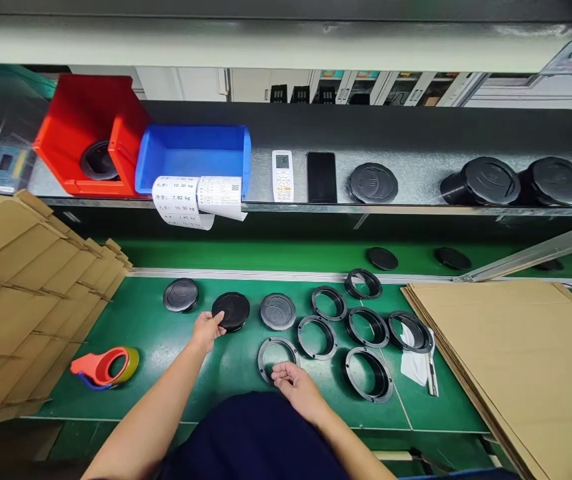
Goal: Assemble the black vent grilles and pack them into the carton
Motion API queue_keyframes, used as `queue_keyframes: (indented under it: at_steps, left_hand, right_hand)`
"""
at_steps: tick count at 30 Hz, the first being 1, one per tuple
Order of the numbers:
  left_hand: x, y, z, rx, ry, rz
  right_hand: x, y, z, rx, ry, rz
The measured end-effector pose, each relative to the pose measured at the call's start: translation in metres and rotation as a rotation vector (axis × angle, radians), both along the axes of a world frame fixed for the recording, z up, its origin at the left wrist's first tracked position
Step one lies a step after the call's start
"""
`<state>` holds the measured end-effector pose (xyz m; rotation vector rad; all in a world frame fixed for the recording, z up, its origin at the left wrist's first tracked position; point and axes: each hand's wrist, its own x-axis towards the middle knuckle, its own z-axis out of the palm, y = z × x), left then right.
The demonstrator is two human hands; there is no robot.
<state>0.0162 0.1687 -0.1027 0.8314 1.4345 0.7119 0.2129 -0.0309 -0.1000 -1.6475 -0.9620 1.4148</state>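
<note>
My left hand (208,331) grips the left edge of a black round vent-like piece (233,309) with thumb and fingers. At its left sits a similar round piece with a slatted face (181,294), and another slatted round piece (278,311) lies to its right. My right hand (299,390) has its fingers curled at the lower right rim of a black flanged ring (264,357), partly covering it. Several more flanged rings, including a near one (386,390) and a middle one (317,337), lie to the right on the green mat (206,393).
A red tape dispenser (99,368) and stacked cardboard (26,300) are on the left; flat cardboard (511,360) lies right. The shelf carries a red bin (81,113), blue bin (196,157), remote (283,177), phone (321,177) and black vents (373,183).
</note>
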Motion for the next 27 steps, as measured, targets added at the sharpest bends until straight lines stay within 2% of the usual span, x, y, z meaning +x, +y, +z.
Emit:
queue_keyframes:
  at_steps: [6, 10, 14, 19, 23, 27]
  left_hand:
    - [-0.034, -0.072, 0.050, 0.061, -0.245, -0.047]
    - [-0.043, -0.106, 0.072, 0.142, -0.244, -0.086]
    - [-0.057, -0.118, 0.074, 0.158, -0.123, -0.136]
    - [-0.076, -0.119, 0.069, 0.149, 0.011, -0.139]
    - [-0.080, -0.120, 0.069, 0.147, 0.063, -0.153]
    - [-0.079, -0.122, 0.071, 0.106, 0.056, -0.218]
  right_hand:
    - [-0.027, 0.032, 0.043, -0.021, 0.292, -0.135]
    - [-0.051, 0.047, 0.068, 0.092, 0.454, -0.044]
    - [-0.068, 0.051, 0.076, 0.184, 0.387, 0.038]
    - [-0.072, 0.050, 0.072, 0.221, 0.407, 0.202]
    - [-0.070, 0.048, 0.071, 0.255, 0.329, 0.260]
    - [-0.066, 0.044, 0.084, 0.265, 0.253, 0.365]
